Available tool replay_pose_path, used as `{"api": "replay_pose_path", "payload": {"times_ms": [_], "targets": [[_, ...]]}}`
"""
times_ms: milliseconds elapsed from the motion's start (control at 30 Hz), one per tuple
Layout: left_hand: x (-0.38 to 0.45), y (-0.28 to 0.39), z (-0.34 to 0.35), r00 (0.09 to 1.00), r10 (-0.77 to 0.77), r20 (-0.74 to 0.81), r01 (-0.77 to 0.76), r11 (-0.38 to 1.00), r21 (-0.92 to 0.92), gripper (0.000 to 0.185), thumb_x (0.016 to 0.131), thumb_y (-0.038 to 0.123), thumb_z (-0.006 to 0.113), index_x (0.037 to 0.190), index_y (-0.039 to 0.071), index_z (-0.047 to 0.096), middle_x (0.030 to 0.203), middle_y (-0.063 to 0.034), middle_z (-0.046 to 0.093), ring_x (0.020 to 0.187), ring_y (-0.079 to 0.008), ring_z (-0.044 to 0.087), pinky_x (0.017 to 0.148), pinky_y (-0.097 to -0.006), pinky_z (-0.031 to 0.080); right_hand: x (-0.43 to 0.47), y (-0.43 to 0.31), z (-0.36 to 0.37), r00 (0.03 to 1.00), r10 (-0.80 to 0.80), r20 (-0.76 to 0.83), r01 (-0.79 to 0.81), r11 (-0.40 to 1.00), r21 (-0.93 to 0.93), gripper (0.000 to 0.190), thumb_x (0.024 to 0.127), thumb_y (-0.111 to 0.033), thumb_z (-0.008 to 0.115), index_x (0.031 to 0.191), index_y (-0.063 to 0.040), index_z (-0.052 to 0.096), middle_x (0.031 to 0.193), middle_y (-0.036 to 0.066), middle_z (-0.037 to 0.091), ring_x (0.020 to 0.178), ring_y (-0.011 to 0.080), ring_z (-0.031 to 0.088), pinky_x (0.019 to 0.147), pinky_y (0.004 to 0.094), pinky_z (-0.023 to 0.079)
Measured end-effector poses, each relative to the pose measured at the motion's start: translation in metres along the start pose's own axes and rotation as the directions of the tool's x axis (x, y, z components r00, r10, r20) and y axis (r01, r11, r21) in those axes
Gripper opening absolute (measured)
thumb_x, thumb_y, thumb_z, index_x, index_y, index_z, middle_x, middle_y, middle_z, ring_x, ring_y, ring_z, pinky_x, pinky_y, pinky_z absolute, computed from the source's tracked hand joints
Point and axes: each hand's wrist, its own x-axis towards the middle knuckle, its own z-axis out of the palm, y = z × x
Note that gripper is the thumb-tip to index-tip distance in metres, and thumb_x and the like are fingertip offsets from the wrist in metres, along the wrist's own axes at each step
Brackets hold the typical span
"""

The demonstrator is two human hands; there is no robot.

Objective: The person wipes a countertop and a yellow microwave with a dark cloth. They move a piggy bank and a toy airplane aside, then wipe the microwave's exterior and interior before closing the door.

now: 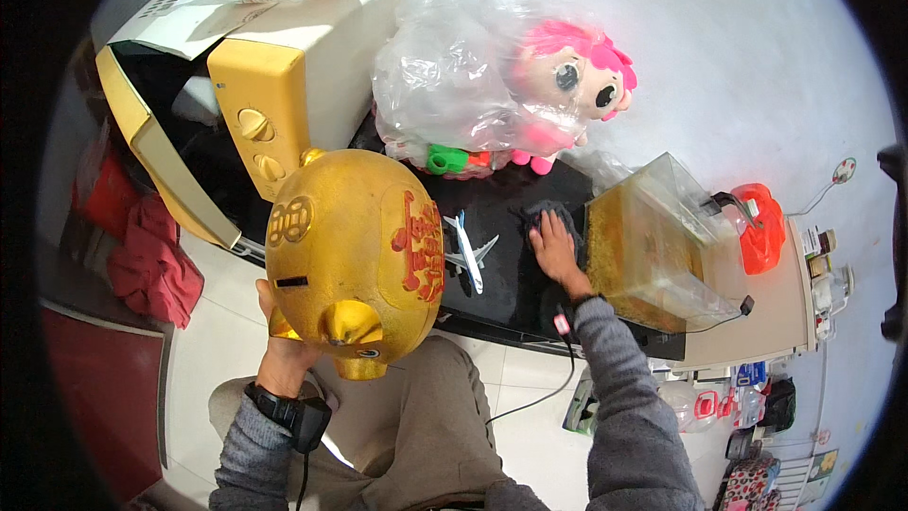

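Note:
My left hand (287, 351) holds a large golden piggy bank (355, 255) from its near side and below; the bank hides part of the fingers. The bank has a coin slot and red raised characters. My right hand (557, 248) lies flat with fingers spread on a dark cloth (546, 216) on the black tabletop (496, 199). Between the bank and my right hand lies a white and blue toy airplane (468, 252).
A yellow and white microwave oven (259, 113) stands at the left. Behind the airplane sits a pink-haired doll (574, 78) in a clear plastic bag (447, 71). A glass fish tank (652, 248) stands right of my right hand. A black cable (532, 397) hangs below the table edge.

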Motion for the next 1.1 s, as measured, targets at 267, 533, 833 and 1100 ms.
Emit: {"api": "replay_pose_path", "payload": {"times_ms": [267,533,833,1100], "targets": [[0.007,0.001,0.002,0.999,0.023,0.035,-0.024,0.999,0.031,0.082,0.088,0.072,0.038,0.140,0.009,0.040,0.136,-0.0107,0.050,0.123,-0.0246,0.050,0.101,-0.0422,0.044,0.067,-0.047,-0.001,0.992,-0.122,0.035,0.123,0.992,-0.035,0.058,0.097,-0.042,0.040,0.146,-0.013,0.032,0.154,0.013,0.027,0.141,0.0330,0.026,0.109,0.0587,0.023],[0.020,-0.007,0.021,0.997,0.040,0.059,-0.046,0.994,0.096,0.080,0.089,0.071,0.036,0.142,0.010,0.037,0.138,-0.0088,0.048,0.123,-0.0243,0.049,0.102,-0.0418,0.043,-0.028,-0.053,-0.013,0.934,-0.356,0.020,0.354,0.934,0.056,0.051,0.097,-0.032,0.046,0.144,-0.015,0.038,0.152,0.010,0.031,0.140,0.0314,0.027,0.111,0.0541,0.021],[0.016,-0.008,0.018,0.998,0.046,0.033,-0.047,0.998,0.030,0.077,0.090,0.069,0.039,0.139,0.009,0.041,0.134,-0.0080,0.051,0.120,-0.0245,0.052,0.102,-0.0416,0.042,-0.055,-0.017,0.001,0.996,0.074,-0.044,-0.074,0.997,-0.008,0.057,0.097,-0.036,0.045,0.145,-0.008,0.032,0.152,0.016,0.029,0.140,0.0356,0.026,0.110,0.0554,0.023],[0.017,-0.007,0.007,0.992,0.070,0.106,-0.072,0.997,0.023,0.078,0.089,0.070,0.038,0.139,0.010,0.042,0.135,-0.0087,0.051,0.121,-0.0243,0.051,0.101,-0.0413,0.044,0.058,-0.012,0.002,0.997,0.073,0.023,-0.073,0.997,-0.016,0.061,0.097,-0.043,0.040,0.147,-0.011,0.028,0.155,0.013,0.024,0.142,0.0337,0.022,0.110,0.0597,0.020]]}}
